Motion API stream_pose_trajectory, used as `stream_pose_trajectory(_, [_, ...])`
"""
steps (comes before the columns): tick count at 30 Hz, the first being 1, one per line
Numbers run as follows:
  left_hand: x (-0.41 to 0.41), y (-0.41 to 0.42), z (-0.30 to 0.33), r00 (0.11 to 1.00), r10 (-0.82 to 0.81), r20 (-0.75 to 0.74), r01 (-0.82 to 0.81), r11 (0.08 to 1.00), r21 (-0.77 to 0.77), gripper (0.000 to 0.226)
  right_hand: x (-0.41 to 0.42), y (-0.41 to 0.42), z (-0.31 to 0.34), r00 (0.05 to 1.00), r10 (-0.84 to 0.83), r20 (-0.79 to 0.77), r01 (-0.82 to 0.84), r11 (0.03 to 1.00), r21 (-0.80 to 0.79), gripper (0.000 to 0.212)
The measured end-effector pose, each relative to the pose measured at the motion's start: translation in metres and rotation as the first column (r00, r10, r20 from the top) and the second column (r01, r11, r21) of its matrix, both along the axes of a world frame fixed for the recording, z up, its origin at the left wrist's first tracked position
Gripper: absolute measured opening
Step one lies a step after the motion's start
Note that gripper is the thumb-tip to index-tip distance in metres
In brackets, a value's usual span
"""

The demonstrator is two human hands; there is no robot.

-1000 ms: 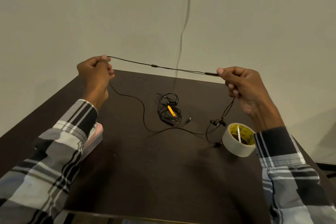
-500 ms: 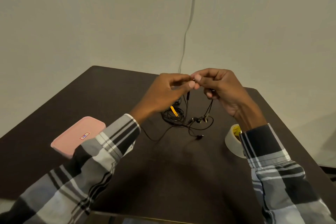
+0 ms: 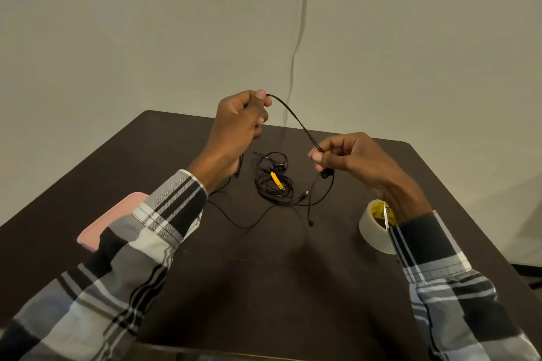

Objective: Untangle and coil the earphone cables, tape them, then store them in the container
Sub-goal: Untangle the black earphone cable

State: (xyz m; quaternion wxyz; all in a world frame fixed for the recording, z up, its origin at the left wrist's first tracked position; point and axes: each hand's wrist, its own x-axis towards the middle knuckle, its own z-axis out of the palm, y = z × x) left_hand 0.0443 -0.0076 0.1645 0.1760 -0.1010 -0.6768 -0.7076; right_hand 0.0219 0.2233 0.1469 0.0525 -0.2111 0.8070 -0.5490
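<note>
A thin black earphone cable (image 3: 296, 120) arcs through the air between my two hands. My left hand (image 3: 239, 126) is raised and pinches one end of the arc. My right hand (image 3: 349, 157) pinches the other end lower down, and an earbud (image 3: 324, 174) dangles under it. The rest of that cable trails onto the dark table (image 3: 264, 272). A second earphone lies in a tangled heap with an orange tag (image 3: 275, 180) between my hands. The pink container (image 3: 117, 214) lies at the left, partly hidden by my left sleeve.
A roll of clear tape (image 3: 374, 226) with a yellow core stands at the right, just under my right wrist. A pale wall with a hanging cord (image 3: 302, 23) rises behind the table. The table's near edge runs along the bottom of the view.
My hands first came together above the heap, then parted again. The left hand rose and the right sank, so a short doubled length of cable now arcs between them.
</note>
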Motion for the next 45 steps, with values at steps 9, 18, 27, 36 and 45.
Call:
stream_pose_trajectory(9, [-0.008, -0.014, -0.008, 0.989, 0.104, -0.102, -0.133, 0.926, -0.353, 0.027, 0.006, 0.01, 0.007, 0.998, -0.066, 0.002, 0.064, 0.969, -0.237, 0.025])
stream_pose_trajectory(18, [-0.006, -0.004, -0.007, 0.991, -0.094, -0.092, 0.042, 0.89, -0.454, 0.023, 0.007, 0.008, 0.011, 0.999, 0.039, 0.032, -0.035, 0.994, -0.1, 0.035])
stream_pose_trajectory(27, [-0.005, 0.012, 0.012, 0.975, -0.17, -0.144, 0.048, 0.793, -0.608, 0.024, 0.01, -0.003, 0.018, 0.889, 0.447, 0.105, -0.395, 0.861, -0.321, 0.07])
stream_pose_trajectory(36, [-0.006, -0.006, 0.018, 0.98, -0.182, -0.086, 0.105, 0.829, -0.549, 0.026, 0.012, -0.005, 0.021, 1.0, -0.022, 0.01, 0.023, 0.983, -0.182, 0.021])
stream_pose_trajectory(45, [-0.009, -0.053, 0.012, 0.992, -0.088, -0.09, 0.039, 0.896, -0.442, 0.02, 0.004, 0.018, 0.013, 0.993, -0.08, 0.086, 0.098, 0.966, -0.24, 0.021])
